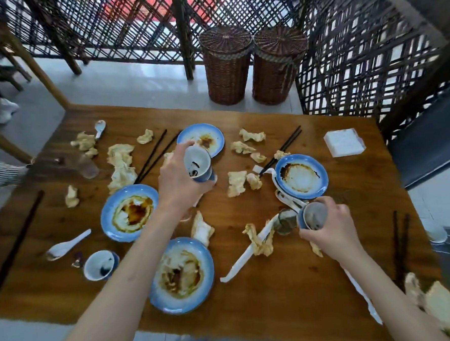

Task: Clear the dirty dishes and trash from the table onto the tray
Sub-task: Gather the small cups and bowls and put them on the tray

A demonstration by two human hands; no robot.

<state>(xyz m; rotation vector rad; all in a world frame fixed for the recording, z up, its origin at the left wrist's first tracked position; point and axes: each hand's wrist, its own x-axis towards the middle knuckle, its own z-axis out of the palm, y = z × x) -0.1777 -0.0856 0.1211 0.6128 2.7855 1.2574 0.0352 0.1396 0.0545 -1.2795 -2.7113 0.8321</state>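
My left hand (178, 182) grips a small blue-and-white cup (197, 163), tilted, over the middle of the wooden table (291, 285). My right hand (330, 229) holds a second small cup (312, 215) near the right plate (301, 176), with a blurred glass (286, 220) just left of it. Dirty blue plates lie at the far middle (212, 134), left (130, 211) and near middle (181, 274). Another cup (100, 265) sits near the left. Crumpled tissues (121, 166) and dark chopsticks (155, 154) are scattered about. No tray is in view.
White spoons lie at the near left (67, 244) and far left (100, 128). A clear glass (88, 167) stands at the left, a napkin stack (344, 142) at the far right. Two wicker baskets (226, 64) stand beyond the table, by lattice screens. Another person's striped sleeve (0, 175) shows at the left.
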